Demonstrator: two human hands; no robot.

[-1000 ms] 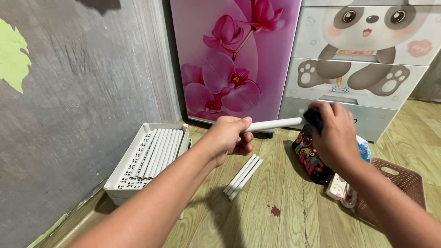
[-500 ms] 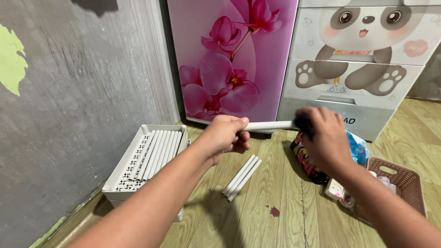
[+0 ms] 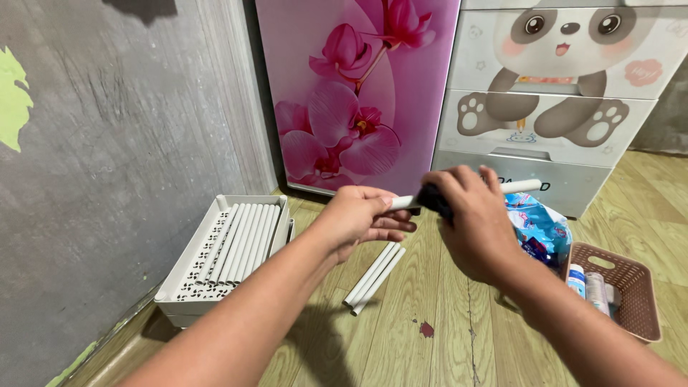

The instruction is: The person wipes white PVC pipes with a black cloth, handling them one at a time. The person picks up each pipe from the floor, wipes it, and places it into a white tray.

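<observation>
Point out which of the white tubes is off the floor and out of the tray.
The white tube held between the left hand and right hand; the others lie in the tray or loose on the floor.

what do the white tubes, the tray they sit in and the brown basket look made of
White tubes: likely plastic, smooth matte white, evenly round; the left hand and right hand hold one more.
Tray: looks like moulded plastic, cream, with cut-out patterns in its side.
Brown basket: probably plastic, with a regular perforated mesh and a slot handle.
</observation>
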